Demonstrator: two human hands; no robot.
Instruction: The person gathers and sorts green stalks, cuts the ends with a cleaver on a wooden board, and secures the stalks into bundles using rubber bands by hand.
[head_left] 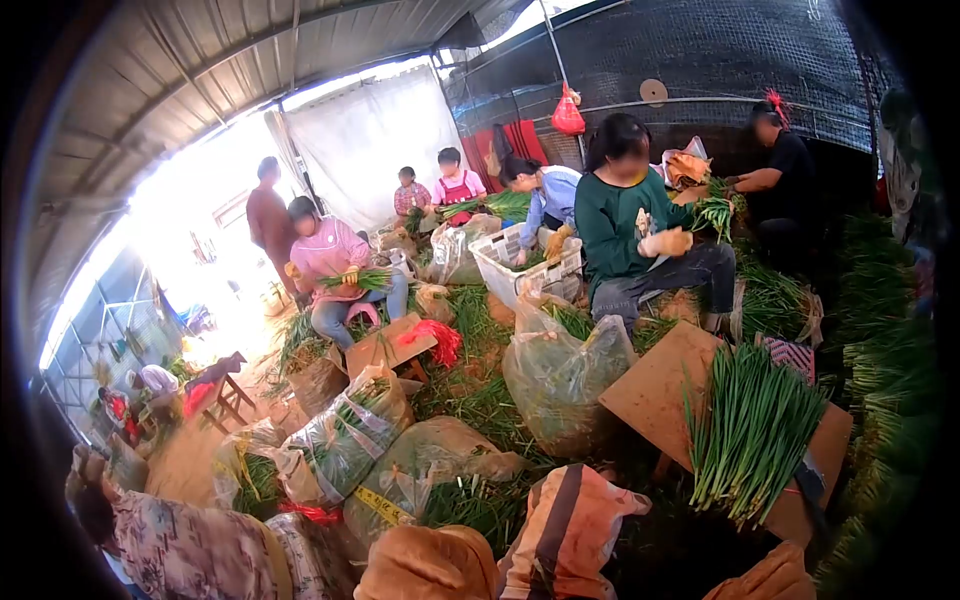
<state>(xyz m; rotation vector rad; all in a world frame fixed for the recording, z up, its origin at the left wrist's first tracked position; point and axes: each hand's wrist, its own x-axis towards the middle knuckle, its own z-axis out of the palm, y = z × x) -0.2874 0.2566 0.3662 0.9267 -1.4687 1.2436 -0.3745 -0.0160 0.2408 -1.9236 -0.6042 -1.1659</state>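
Note:
Two brown cloth-like shapes reach in at the bottom edge, one left of centre [430, 566] and one at the right [765, 577]. They may be my gloved hands, but no fingers can be made out and I cannot tell whether they hold anything. Between them stands an orange cloth or sack [570, 535] with a dark stripe. Above the right shape, a thick bunch of long green stalks [755, 430] lies across a low wooden board [665, 390]. Clear plastic bags with greens [350, 430] stand beyond the left shape.
A person in a green top [630, 220] sits opposite, wearing gloves. Others sit further back around a white plastic crate [500, 270]. A large clear bag [565, 375] stands mid-floor among loose stalks. At the lower left is a person in a patterned top [190, 545].

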